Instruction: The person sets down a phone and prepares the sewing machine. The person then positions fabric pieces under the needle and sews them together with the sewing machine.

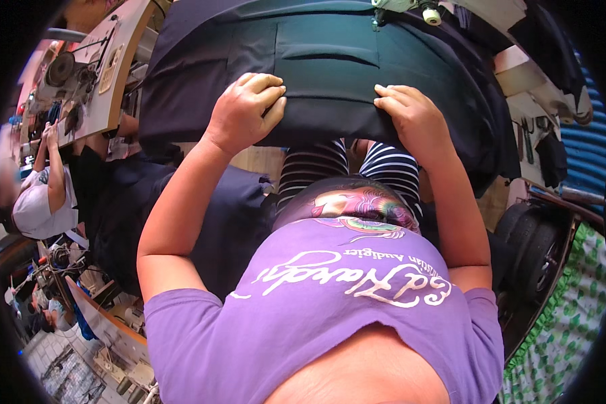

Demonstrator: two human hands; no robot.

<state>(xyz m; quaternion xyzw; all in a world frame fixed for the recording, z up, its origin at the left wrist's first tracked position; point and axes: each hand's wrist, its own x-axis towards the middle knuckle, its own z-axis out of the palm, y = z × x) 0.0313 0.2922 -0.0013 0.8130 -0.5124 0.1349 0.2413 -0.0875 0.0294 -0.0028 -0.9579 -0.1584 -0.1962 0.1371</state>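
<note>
Dark fabric (pixel 328 116) covers the work surface before me and hangs over its front edge, with seams and a slit-like fold across its middle. My left hand (pixel 252 108) pinches the cloth left of centre, fingers curled, thumb towards the fingertips. On the right, my right hand (pixel 406 108) grips the same cloth between thumb and fingertips. A crosswise fold runs between the two hands. Beyond them, at the top edge, stands part of a sewing machine (pixel 404 6), its presser foot (pixel 376 21) over the fabric.
Another sewing table (pixel 123 65) stands at the left, where a co-worker in a white shirt (pixel 55 202) sits. Dark cloth (pixel 222 217) is heaped beside me on the left. Wheels with tyres (pixel 530 242) and a green-patterned cloth (pixel 555 323) are at the right.
</note>
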